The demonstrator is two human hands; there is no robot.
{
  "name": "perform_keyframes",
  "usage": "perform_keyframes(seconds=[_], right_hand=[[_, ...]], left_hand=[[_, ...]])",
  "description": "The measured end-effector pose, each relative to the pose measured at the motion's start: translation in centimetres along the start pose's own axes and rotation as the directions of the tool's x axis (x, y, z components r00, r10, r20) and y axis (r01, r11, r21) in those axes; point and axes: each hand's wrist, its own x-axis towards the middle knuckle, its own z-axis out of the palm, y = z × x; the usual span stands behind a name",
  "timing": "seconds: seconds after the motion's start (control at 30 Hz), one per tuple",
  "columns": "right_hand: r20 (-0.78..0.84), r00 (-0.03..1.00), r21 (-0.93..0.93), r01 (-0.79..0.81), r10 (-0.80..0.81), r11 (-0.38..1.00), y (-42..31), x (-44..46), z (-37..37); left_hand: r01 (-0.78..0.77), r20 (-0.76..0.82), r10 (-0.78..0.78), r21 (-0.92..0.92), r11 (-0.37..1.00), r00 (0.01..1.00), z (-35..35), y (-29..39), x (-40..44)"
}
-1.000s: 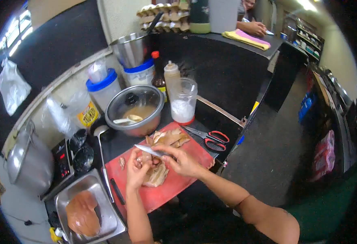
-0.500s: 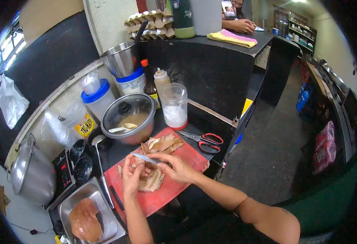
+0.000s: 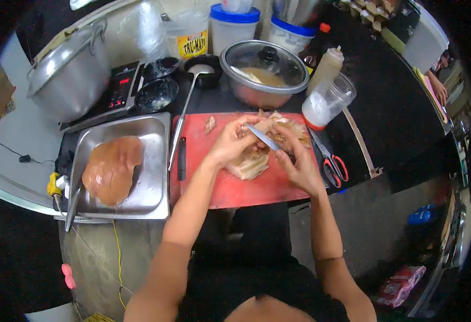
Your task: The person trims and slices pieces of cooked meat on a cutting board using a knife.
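Note:
My right hand (image 3: 299, 166) grips a knife (image 3: 264, 138), its blade slanting up to the left; the fingers cover its handle. Close to the blade, my left hand (image 3: 234, 142) has its fingers curled together, and what they pinch is hidden. Below both hands lies a red cutting board (image 3: 219, 194). Pale cooked meat (image 3: 249, 165) with layered strips rests on it, and more browned pieces (image 3: 294, 129) lie behind my right fingers. A small scrap (image 3: 210, 125) sits apart, towards the board's back left.
A steel tray (image 3: 154, 201) holds a large brown slab of meat (image 3: 112, 169). A ladle (image 3: 181, 126) lies between tray and board. A glass-lidded bowl (image 3: 262, 80) stands behind the board, with a jar (image 3: 324, 104) and red-handled scissors (image 3: 335, 166) at right. A pot (image 3: 72, 75) stands back left.
My view has swung left and down, so the steel tray and my torso show more fully. Both hands stay over the meat, with the knife still in my right hand.

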Motion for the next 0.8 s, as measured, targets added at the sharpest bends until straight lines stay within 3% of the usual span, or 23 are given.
perform_keyframes(seconds=[0.1, 0.17, 0.2, 0.23, 0.33, 0.4, 0.43, 0.53, 0.57, 0.67, 0.8], right_hand=[[0.03, 0.999, -0.025, 0.016, -0.015, 1.0, 0.6, 0.2, -0.4], [-0.028, 0.977, -0.132, 0.205, -0.211, 0.97, 1.1, 0.4, -0.5], [-0.03, 0.99, -0.081, 0.132, -0.134, 0.988, 1.8, 0.5, -0.5], [-0.088, 0.958, -0.118, 0.261, -0.271, 0.958, 2.1, 0.5, -0.3], [-0.1, 0.986, -0.054, 0.132, -0.136, 0.99, 0.5, -0.6, -0.8], [-0.035, 0.999, -0.034, 0.001, -0.002, 0.999, -2.5, -1.5, -0.9], [-0.082, 0.99, 0.094, 0.123, -0.115, 0.988, -1.0, -1.5, -0.3], [-0.135, 0.967, 0.04, 0.225, -0.218, 0.974, 0.4, -1.2, -0.2], [-0.104, 0.984, 0.078, 0.152, -0.143, 0.985, -0.4, -1.8, -0.4], [-0.107, 0.987, 0.078, 0.127, -0.119, 0.989, -0.3, -2.2, -0.3], [-0.176, 0.971, 0.143, 0.189, -0.163, 0.971, 1.1, -2.8, 0.1]], left_hand=[[-0.022, -0.061, 0.029, 0.103, 0.994, 0.998, -0.1, 0.6, -0.3], [-0.143, -0.038, 0.158, 0.262, 0.954, 0.987, 0.0, 0.3, 0.0], [-0.065, -0.021, 0.073, 0.249, 0.966, 0.997, -0.1, 0.8, 0.0], [-0.056, -0.042, 0.073, 0.318, 0.946, 0.996, 0.3, 1.4, -0.2], [-0.025, -0.113, 0.049, 0.203, 0.979, 0.992, 0.8, 1.2, -0.7], [-0.055, -0.108, 0.082, 0.233, 0.971, 0.991, 0.3, 0.7, -0.8], [-0.06, -0.109, 0.087, 0.235, 0.97, 0.99, 0.1, 0.7, -1.1], [-0.068, -0.128, 0.099, 0.231, 0.971, 0.987, -0.5, 0.1, -0.2], [-0.055, -0.143, 0.091, 0.239, 0.97, 0.986, -0.9, 0.0, -0.4], [-0.04, -0.162, 0.071, 0.187, 0.981, 0.984, -0.6, 0.3, -0.8], [-0.038, -0.177, 0.062, 0.135, 0.99, 0.982, 0.1, 0.6, -0.3]])
